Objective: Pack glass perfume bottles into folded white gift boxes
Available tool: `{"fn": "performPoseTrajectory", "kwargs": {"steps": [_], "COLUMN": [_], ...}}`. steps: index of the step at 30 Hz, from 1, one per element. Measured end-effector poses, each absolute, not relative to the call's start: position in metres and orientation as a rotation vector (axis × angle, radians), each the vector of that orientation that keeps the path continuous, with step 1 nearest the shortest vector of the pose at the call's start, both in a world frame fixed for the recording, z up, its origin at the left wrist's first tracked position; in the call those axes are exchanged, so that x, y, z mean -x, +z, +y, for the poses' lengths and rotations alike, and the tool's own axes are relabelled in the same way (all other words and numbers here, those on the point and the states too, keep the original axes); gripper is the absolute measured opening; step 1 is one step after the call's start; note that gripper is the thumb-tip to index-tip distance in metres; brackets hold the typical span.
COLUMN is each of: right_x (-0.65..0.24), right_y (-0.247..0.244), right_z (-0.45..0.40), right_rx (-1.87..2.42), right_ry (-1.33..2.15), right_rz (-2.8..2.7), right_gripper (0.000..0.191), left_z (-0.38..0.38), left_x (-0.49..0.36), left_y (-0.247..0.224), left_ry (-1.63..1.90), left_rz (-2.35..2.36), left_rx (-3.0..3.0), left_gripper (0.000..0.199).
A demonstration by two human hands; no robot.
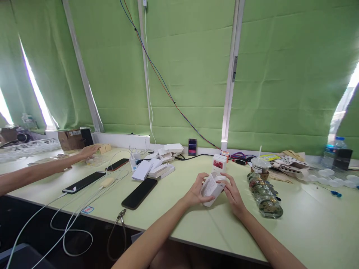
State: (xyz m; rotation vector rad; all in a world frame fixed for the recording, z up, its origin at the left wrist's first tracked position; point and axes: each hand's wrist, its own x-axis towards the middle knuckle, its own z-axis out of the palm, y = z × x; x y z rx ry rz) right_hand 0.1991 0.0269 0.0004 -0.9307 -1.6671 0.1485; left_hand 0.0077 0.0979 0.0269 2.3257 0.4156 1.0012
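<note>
A small white cardboard box point(211, 189) with fine print on its side is tilted just above or on the table, its top end open. My left hand point(195, 191) is closed around its left side, thumb across the lower front. My right hand point(233, 195) grips the upper right edge with bent fingers. The inside of the box is mostly hidden. Right behind it stands another white box point(219, 163) with a red picture. A small container with an orange lid point(225, 153) is partly hidden behind that one.
Glass jars point(265, 198) stand in a row on the right, near a lidded plastic cup point(260, 166) with a straw. A black phone point(139, 193), white boxes point(161, 170) and white cables point(81, 209) lie leftward. Another person's arm point(56, 164) reaches in from the far left.
</note>
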Motion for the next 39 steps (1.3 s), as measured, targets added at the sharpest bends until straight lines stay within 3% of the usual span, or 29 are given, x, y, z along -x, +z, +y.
{"fn": "performPoseTrajectory", "kwargs": {"steps": [15, 24, 28, 33, 39], "right_x": [-0.197, -0.187, -0.186, -0.185, -0.184], "right_y": [-0.001, 0.005, 0.007, 0.006, 0.0], "right_z": [0.021, 0.022, 0.021, 0.021, 0.025], "right_rx": [0.859, 0.982, 0.988, 0.986, 0.969], "right_ry": [0.145, 0.223, 0.181, 0.125, 0.038], "right_rz": [-1.658, -1.61, -1.619, -1.626, -1.63], "right_gripper": [0.03, 0.013, 0.014, 0.015, 0.014], "left_z": [0.108, 0.112, 0.111, 0.109, 0.105], "left_x": [-0.01, -0.013, -0.013, -0.014, -0.012], "left_y": [0.024, 0.017, 0.018, 0.02, 0.025], "left_ry": [0.921, 1.013, 1.024, 0.951, 0.951], "left_rz": [0.562, 0.537, 0.45, 0.432, 0.382], "left_rx": [-2.251, -2.178, -2.156, -2.071, -2.043], "left_gripper": [0.111, 0.121, 0.113, 0.087, 0.082]}}
